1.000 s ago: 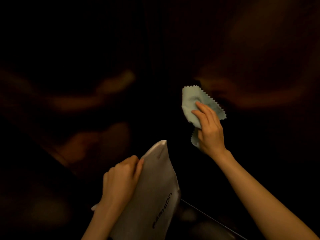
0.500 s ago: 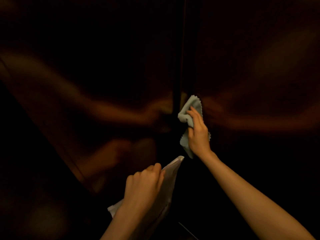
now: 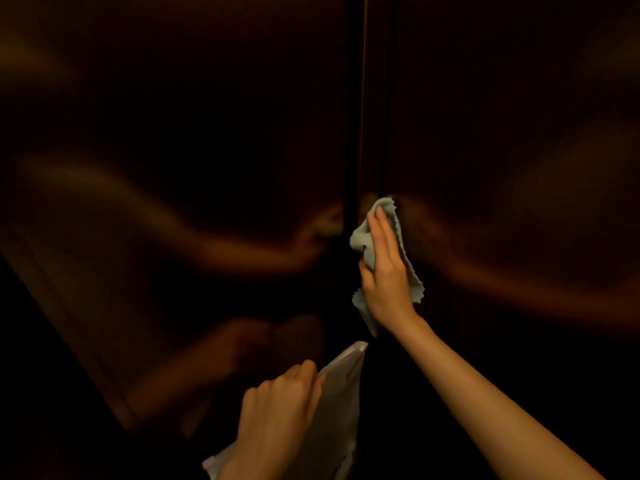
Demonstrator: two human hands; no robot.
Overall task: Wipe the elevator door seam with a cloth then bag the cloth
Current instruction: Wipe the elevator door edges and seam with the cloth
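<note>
The right hand [image 3: 386, 271] lies flat with its fingers straight and together, pressing the cloth [image 3: 363, 240] against the elevator door seam [image 3: 362, 98]. The cloth sits under the palm and fingers, bunched at the left of the hand over the seam, with loose edges showing past the fingertips, along the hand's right side and below the wrist.

Lower down, the left hand [image 3: 277, 417] is curled around the near edge of the bag [image 3: 339, 410], which stands tilted with its top corner pointing up toward the cloth, apart from it. The bag's lower part is cut off by the frame's bottom edge, and whether its mouth is open cannot be made out.

The cloth is thin, pale grey-green and soft, with zigzag-cut edges. The bag is pale, flat and faintly creased. The door panels [image 3: 173, 133] are dark, glossy metal, showing blurred reflections of both arms; the seam runs as a narrow vertical groove.
</note>
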